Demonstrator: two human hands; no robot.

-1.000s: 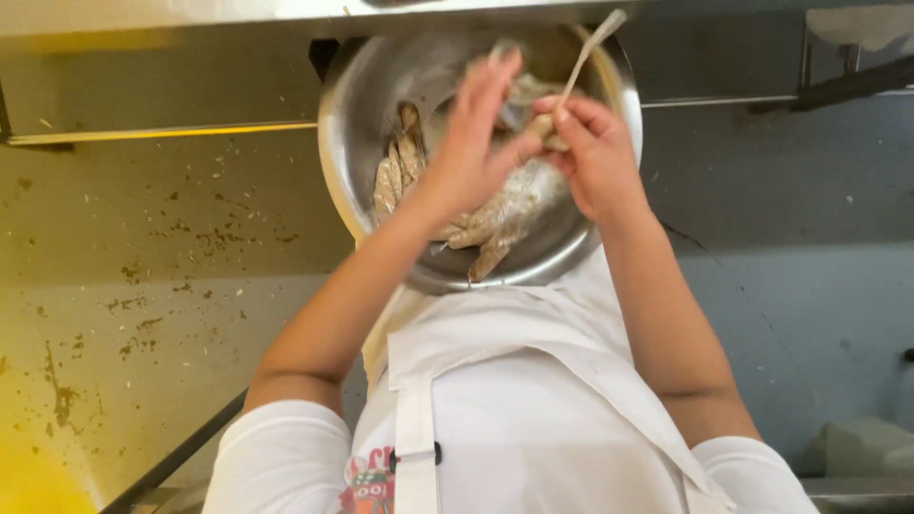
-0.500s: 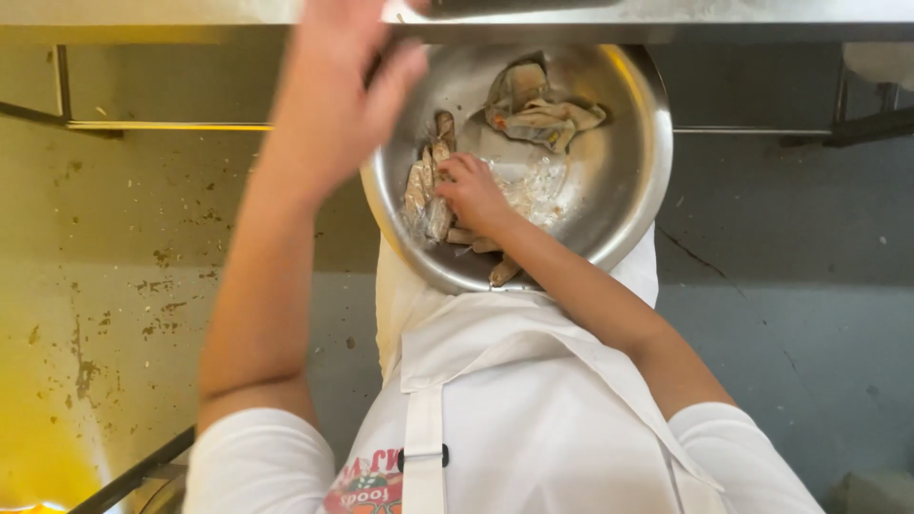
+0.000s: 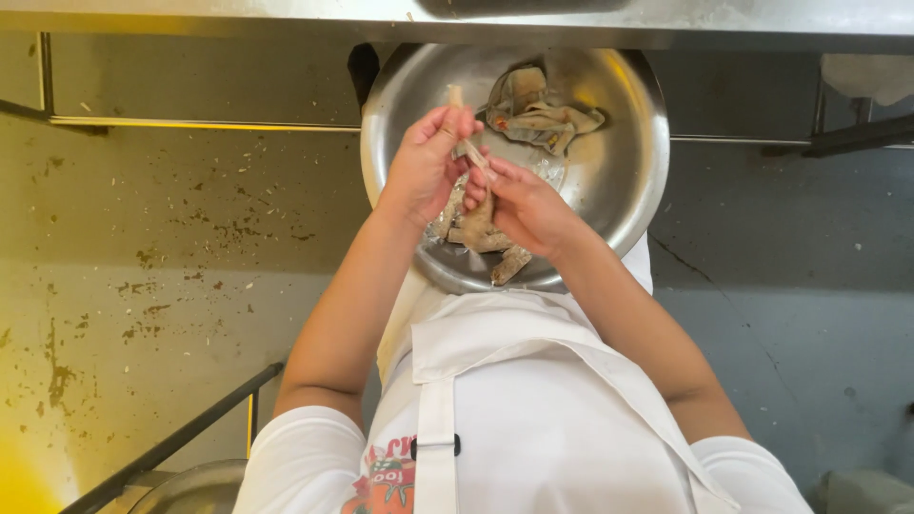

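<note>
Nearest the camera, the person's white apron (image 3: 533, 409) fills the lower frame, with both forearms reaching up from it over a round steel bowl (image 3: 628, 181). The left hand (image 3: 424, 167) is closed, its fingers pinching a thin pale strip (image 3: 457, 95) that sticks up past the fingertips. The right hand (image 3: 524, 205) is also closed, gripping the lower part of what looks like the same wet, greyish piece; its exact kind cannot be told. The piece sits between the two hands, above the bowl's near side.

To work this well, the person would likely keep the pull short and steady, with both hands over the bowl so drips and scraps fall inside.

Under the hands lies a loose heap of similar pieces (image 3: 476, 238), and further in, at the far side of the bowl, a second clump (image 3: 538, 114). Beyond the bowl runs the edge of a steel counter (image 3: 238, 14). The stained floor (image 3: 171, 247) spreads to the left. A dark metal rail (image 3: 181, 438) and the near heap crowd the working space slightly.
</note>
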